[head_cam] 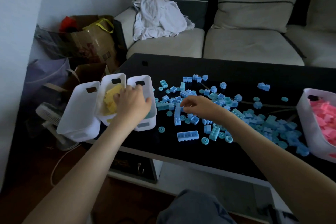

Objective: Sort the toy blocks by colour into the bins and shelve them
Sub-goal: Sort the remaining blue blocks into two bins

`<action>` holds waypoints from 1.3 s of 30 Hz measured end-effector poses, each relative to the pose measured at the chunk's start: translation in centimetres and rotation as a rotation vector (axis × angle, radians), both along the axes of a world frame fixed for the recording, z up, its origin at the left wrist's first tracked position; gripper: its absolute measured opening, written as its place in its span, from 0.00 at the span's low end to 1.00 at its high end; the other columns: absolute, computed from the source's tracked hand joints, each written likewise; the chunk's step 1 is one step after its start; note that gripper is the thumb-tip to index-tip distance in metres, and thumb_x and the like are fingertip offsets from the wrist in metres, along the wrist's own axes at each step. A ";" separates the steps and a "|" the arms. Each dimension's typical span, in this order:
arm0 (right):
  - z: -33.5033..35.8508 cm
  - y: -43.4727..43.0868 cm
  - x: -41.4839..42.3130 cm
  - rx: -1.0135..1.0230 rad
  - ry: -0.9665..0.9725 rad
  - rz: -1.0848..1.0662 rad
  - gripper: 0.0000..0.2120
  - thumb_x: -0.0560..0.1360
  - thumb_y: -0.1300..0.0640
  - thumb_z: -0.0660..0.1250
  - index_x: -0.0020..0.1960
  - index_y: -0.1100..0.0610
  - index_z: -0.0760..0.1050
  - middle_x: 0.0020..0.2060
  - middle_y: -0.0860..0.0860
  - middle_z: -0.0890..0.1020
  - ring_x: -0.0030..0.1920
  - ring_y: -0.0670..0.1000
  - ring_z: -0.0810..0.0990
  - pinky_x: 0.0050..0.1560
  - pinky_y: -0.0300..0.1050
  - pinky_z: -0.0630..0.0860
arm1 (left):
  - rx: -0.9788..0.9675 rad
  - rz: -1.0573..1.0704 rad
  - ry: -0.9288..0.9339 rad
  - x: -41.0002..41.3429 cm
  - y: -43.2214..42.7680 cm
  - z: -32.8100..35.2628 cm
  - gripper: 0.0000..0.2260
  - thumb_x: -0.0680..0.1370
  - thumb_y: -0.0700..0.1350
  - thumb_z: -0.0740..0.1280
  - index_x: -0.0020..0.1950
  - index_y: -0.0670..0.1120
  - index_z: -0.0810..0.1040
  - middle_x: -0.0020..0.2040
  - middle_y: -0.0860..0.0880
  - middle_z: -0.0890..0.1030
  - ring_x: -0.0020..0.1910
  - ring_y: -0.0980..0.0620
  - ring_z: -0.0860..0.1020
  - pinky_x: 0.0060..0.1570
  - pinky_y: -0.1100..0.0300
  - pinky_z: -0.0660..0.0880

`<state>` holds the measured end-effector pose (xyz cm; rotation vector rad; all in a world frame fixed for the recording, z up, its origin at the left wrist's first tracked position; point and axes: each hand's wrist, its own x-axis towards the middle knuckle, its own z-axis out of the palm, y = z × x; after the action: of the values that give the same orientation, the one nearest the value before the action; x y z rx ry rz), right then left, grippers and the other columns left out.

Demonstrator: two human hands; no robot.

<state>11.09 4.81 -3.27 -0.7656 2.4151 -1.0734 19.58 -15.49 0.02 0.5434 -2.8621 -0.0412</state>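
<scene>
Black glass table (236, 71) in a dim living room, a cream sofa (245, 45) behind its far edge. Seen from the head camera: loose blue blocks (188, 135) lie scattered across the middle of the table, thickest toward its right end.

At the table's left end, three white bins stand side by side. The outer bin (80, 114) tilts over the table's left edge. The middle bin (116, 78) holds yellow blocks (111, 96). The inner bin (145, 80) shows a trace of teal below the wrist.

The person's left hand (132, 103) hovers palm down over the inner bin, fingers bent across its rim toward the yellow blocks. Whether it grips anything cannot be told.

The right hand (198, 106) reaches into the pile at the table's centre, fingers curled, thumb and fingertips pinching a single blue block (179, 110).

At the table's right end a fourth bin (305, 114) is heaped with pink blocks (325, 116).

A crumpled white cloth (158, 18) lies on the sofa beyond the table's far left corner. Paper bags (87, 42) and a small fan (49, 114) sit on the floor off its left end.
</scene>
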 end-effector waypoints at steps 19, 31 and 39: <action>-0.8 9.1 3.2 0.410 0.145 0.093 0.19 0.71 0.47 0.71 0.58 0.50 0.70 0.54 0.46 0.73 0.55 0.47 0.72 0.56 0.43 0.70 | -0.034 -0.223 -0.457 2.3 8.3 -4.0 0.16 0.78 0.35 0.58 0.66 0.39 0.65 0.61 0.38 0.68 0.57 0.40 0.72 0.47 0.57 0.67; -2.1 9.9 3.5 0.438 0.352 0.029 0.22 0.74 0.52 0.64 0.67 0.49 0.65 0.58 0.48 0.70 0.61 0.50 0.66 0.66 0.50 0.61 | -0.104 -0.183 -0.367 2.0 8.8 -3.9 0.13 0.77 0.30 0.56 0.61 0.36 0.69 0.59 0.40 0.70 0.59 0.44 0.70 0.55 0.57 0.70; -1.8 11.8 2.5 0.429 0.359 -0.062 0.16 0.76 0.47 0.62 0.64 0.46 0.69 0.51 0.48 0.65 0.60 0.50 0.63 0.61 0.47 0.58 | -0.119 -0.132 -0.394 0.6 8.2 -4.9 0.10 0.76 0.33 0.59 0.57 0.36 0.70 0.55 0.39 0.75 0.56 0.42 0.74 0.46 0.56 0.70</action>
<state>13.62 16.63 -5.07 -0.7862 2.8439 -0.4283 20.20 -7.26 -4.85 0.3723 -3.2508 0.2392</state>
